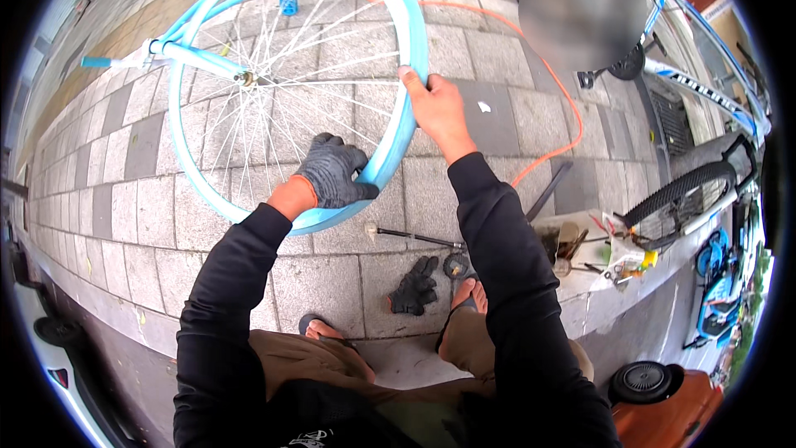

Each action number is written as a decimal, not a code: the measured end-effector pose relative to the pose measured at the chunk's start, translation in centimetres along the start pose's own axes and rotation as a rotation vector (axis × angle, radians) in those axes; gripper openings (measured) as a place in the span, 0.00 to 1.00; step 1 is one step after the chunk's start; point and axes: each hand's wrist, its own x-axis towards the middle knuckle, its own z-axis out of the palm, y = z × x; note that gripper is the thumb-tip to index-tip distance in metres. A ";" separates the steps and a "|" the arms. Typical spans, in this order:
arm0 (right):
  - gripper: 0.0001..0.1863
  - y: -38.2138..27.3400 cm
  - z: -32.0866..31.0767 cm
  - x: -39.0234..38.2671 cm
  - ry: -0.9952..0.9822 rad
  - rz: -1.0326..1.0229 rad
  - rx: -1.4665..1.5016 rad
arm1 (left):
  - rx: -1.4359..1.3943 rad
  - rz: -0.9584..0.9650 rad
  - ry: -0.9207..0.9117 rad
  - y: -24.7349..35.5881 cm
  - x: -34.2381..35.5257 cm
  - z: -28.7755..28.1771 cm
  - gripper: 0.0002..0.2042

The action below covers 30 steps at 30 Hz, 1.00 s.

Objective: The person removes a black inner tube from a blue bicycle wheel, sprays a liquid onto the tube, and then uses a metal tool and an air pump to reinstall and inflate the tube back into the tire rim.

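A light blue bicycle wheel (413, 21) with white spokes, attached to a blue frame (203, 58), fills the upper middle of the head view. My left hand (330, 172), in a grey glove with an orange cuff, curls round the tyre at the lower right of the wheel. My bare right hand (433, 106) grips the tyre higher up on the right side, thumb on top. Below the wheel, a dark glove (412, 289) lies on the pavers near my sandalled feet, beside a black hose pump or tool (414, 236) that I cannot make out clearly.
An orange hose (572, 133) runs over the paving (133, 199). At the right are another bicycle (705, 95) behind a blurred patch, a loose-looking tyre (680, 195), a box of tools (580, 253) and an orange car (680, 415). A white car (50, 373) stands at lower left.
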 end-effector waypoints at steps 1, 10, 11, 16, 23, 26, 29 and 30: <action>0.41 -0.5 0.4 1.1 0.019 -0.027 -0.033 | 0.006 0.015 0.001 -0.4 -0.5 0.1 0.27; 0.42 -4.2 2.3 8.3 0.262 -0.024 0.005 | -0.027 0.041 0.050 -0.6 -2.2 0.0 0.27; 0.41 -4.2 2.5 8.1 0.247 -0.020 0.033 | -0.016 0.037 0.039 -0.7 -2.3 0.0 0.26; 0.36 -3.4 2.4 7.2 0.189 0.056 0.336 | 0.014 0.046 0.059 -1.7 -2.7 1.0 0.26; 0.34 0.0 2.2 7.3 0.123 -0.158 0.065 | -0.029 0.072 -0.076 -3.0 -3.0 2.2 0.30; 0.32 -1.1 -0.1 3.8 -0.146 0.088 0.291 | -0.056 0.133 0.497 -4.3 -6.4 5.2 0.20; 0.30 -2.4 -0.5 0.9 -0.169 0.135 0.343 | -0.165 0.144 0.653 -4.9 -13.3 5.4 0.05; 0.30 -2.5 -0.2 0.0 -0.165 0.148 0.372 | -0.558 -0.047 0.498 -4.8 -16.2 7.6 0.04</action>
